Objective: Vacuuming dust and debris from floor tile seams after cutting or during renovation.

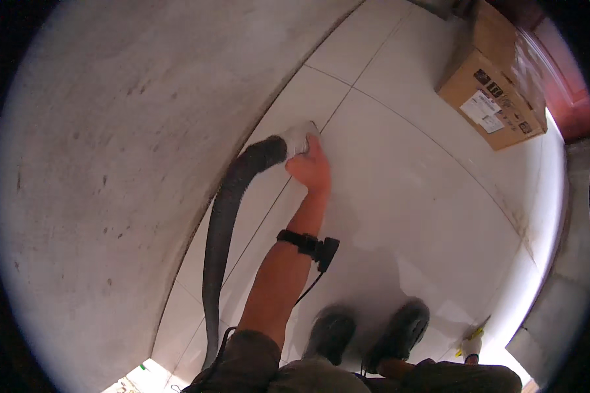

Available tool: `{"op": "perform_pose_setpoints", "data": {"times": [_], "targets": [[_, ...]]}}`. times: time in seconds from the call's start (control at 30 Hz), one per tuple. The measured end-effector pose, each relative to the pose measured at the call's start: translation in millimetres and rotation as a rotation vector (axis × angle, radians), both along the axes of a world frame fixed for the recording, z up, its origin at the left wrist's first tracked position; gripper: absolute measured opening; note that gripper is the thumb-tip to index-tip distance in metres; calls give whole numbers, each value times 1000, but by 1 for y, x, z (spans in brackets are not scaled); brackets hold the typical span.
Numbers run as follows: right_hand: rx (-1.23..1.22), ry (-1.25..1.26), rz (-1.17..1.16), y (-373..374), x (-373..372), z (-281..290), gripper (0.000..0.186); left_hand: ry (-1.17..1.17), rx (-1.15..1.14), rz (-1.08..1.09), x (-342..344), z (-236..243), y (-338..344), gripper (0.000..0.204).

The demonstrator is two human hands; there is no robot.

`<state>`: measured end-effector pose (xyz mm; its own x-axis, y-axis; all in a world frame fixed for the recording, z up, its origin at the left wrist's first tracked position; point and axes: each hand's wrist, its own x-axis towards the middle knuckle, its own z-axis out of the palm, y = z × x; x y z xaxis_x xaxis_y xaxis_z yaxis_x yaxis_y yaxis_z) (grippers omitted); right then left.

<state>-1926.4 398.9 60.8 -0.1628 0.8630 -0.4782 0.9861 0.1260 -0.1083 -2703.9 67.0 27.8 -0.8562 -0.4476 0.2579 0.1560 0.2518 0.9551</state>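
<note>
My left hand (310, 165) reaches forward over the tiled floor with its fingers closed around the whitish end piece of a thick black hose (226, 209). From that end the hose curves left and runs down beside my left arm to the lower edge. The fingers partly cover the end piece, so its exact shape is unclear. A black strap with a small device (311, 246) and a cable sits on my left forearm. My right sleeve (465, 376) and a little of the bare arm show at the bottom; my right hand is out of sight.
A stained grey surface (105, 170) fills the left side, along the white floor tiles (413, 183). A cardboard box (491, 98) stands far right, near a red panel (567, 85). My dark shoes (400, 331) are below. A small white and yellow thing (471, 344) lies right.
</note>
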Motion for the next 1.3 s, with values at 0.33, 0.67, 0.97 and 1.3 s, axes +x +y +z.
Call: {"op": "perform_pose_setpoints", "data": {"times": [0.33, 0.67, 0.97, 1.3], "targets": [[48, -90, 34, 5, -4, 8, 68, -296, -291, -62, -79, 32, 113, 42], [-40, -96, -11, 7, -17, 18, 68, -206, -394, -122, -63, 11, 73, 42], [340, 55, 723, 14, -152, 31, 63, -78, -258, 108, -2, 6, -142, 53], [10, 282, 1123, -43, -515, 217, 50, -12, -145, -63, -66, 6, -16, 45]]}}
